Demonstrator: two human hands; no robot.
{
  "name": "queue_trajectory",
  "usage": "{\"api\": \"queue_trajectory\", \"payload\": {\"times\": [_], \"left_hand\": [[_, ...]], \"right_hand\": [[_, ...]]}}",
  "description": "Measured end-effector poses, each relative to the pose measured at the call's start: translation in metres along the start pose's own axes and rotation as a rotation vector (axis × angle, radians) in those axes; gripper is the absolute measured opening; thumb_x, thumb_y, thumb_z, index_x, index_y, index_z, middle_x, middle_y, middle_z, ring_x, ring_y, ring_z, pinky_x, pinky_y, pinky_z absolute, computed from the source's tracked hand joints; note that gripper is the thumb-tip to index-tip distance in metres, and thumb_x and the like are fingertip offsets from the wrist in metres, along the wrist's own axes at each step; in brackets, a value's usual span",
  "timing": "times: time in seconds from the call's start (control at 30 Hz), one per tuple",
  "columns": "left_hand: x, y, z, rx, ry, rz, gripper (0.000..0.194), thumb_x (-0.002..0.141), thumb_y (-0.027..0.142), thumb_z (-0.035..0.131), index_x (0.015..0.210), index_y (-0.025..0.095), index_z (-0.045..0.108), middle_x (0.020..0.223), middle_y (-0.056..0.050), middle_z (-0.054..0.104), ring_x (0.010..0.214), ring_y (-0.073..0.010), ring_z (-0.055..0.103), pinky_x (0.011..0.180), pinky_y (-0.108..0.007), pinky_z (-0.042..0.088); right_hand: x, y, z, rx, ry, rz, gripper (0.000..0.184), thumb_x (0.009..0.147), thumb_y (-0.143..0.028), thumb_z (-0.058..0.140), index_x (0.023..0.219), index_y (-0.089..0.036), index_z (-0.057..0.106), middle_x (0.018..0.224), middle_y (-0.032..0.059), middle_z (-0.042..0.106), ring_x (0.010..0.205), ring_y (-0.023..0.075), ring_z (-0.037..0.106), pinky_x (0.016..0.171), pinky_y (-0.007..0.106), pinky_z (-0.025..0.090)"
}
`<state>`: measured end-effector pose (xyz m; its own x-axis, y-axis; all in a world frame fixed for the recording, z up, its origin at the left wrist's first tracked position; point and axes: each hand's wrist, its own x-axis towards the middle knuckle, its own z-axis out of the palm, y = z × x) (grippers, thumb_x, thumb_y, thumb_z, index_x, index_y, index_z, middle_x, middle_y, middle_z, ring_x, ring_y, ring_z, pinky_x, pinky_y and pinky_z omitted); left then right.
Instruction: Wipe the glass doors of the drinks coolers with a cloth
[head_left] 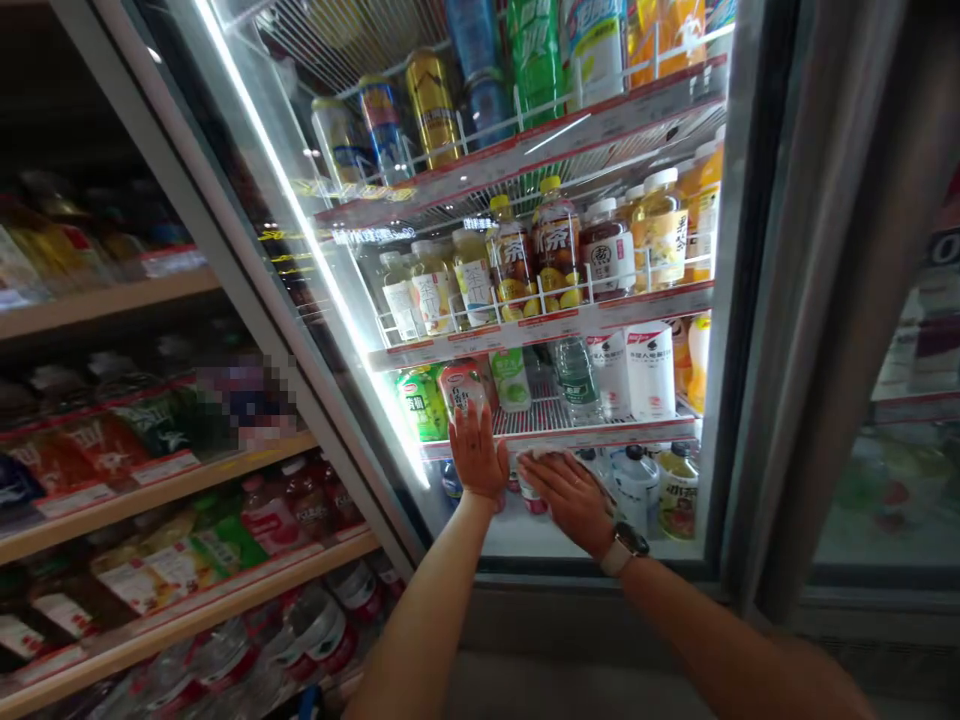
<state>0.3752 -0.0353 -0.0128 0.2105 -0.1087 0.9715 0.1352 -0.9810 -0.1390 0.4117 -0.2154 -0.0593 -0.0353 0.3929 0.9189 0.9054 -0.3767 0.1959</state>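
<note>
I am reaching into a lit drinks cooler. My left hand [478, 452] stands upright with its fingers spread, and the fingertips touch a white and pink drink bottle [461, 388] at the front of a wire shelf. My right hand [570, 497] lies across the top of a small bottle with a pink label [531, 497], which it mostly hides. Whether it grips that bottle I cannot tell. A white plastic bottle [635, 490] stands just right of my right hand. A dark-faced wristwatch [627, 548] sits on my right wrist.
The cooler's upper shelves hold bottled teas [557, 250] and cans [431, 105] behind red price rails. A steel-framed glass door [825, 300] stands at the right. Wooden shelves [172, 490] of packaged goods and bottles run along the left.
</note>
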Motion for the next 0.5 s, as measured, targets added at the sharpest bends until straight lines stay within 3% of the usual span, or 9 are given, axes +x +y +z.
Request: {"api": "queue_trajectory", "payload": {"times": [0.1, 0.2, 0.33, 0.5], "left_hand": [[0.001, 0.000, 0.000, -0.006, 0.007, 0.002, 0.057, 0.098, 0.034, 0.035, 0.151, 0.015, 0.028, 0.154, -0.016, 0.035, 0.148, -0.0271, 0.017, 0.119, -0.050, 0.022], [0.003, 0.001, -0.001, -0.017, 0.035, 0.022, 0.059, 0.097, 0.032, 0.038, 0.152, 0.014, 0.026, 0.155, -0.016, 0.034, 0.149, -0.0271, 0.016, 0.120, -0.049, 0.021], [0.005, 0.001, -0.001, -0.013, 0.053, 0.038, 0.060, 0.096, 0.031, 0.038, 0.152, 0.014, 0.024, 0.155, -0.015, 0.032, 0.149, -0.0271, 0.014, 0.120, -0.050, 0.022], [0.003, 0.001, 0.000, -0.021, 0.040, 0.009, 0.060, 0.096, 0.033, 0.039, 0.152, 0.016, 0.027, 0.154, -0.015, 0.035, 0.148, -0.0272, 0.017, 0.120, -0.050, 0.021]], "right_hand": [[-0.011, 0.002, 0.003, 0.021, -0.058, -0.154, 0.042, 0.095, -0.008, 0.041, 0.129, -0.024, 0.059, 0.131, 0.0012, 0.064, 0.124, 0.0117, 0.056, 0.112, 0.033, 0.039], [-0.013, 0.014, -0.007, -0.050, -0.039, -0.133, 0.042, 0.095, -0.008, 0.042, 0.129, -0.024, 0.059, 0.130, 0.0004, 0.065, 0.125, 0.0121, 0.055, 0.115, 0.034, 0.034], [-0.006, 0.049, -0.035, -0.184, 0.152, 0.128, 0.049, 0.092, -0.007, 0.040, 0.136, -0.026, 0.054, 0.129, 0.0034, 0.066, 0.134, 0.0172, 0.048, 0.119, 0.041, 0.027], [0.006, 0.094, -0.065, -0.228, 0.524, 0.564, 0.063, 0.084, -0.008, 0.037, 0.146, -0.019, 0.043, 0.145, 0.0121, 0.050, 0.141, 0.0281, 0.037, 0.116, 0.057, 0.028]]}}
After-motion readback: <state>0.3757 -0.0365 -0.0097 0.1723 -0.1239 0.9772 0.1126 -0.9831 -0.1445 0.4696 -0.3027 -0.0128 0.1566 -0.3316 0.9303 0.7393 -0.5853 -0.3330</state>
